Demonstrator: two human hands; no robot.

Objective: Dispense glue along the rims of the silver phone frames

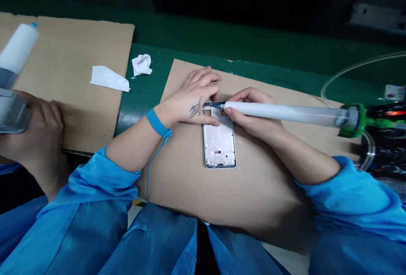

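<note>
A silver phone frame (219,141) lies flat on a sheet of cardboard (253,190). My left hand (196,97) rests on its top left corner, fingers lying flat and pressing it down. A blue wrist strap (157,122) circles that wrist. My right hand (250,112) is closed around a long white dispensing syringe (285,113), held almost level. Its blue tip (219,106) touches the top edge of the phone frame.
A green cap and a clear hose (355,119) join the syringe's right end. At the left, a co-worker's hand (34,135) holds another white syringe (17,50) over a second cardboard sheet (72,55). Crumpled white wipes (141,64) lie on the green bench.
</note>
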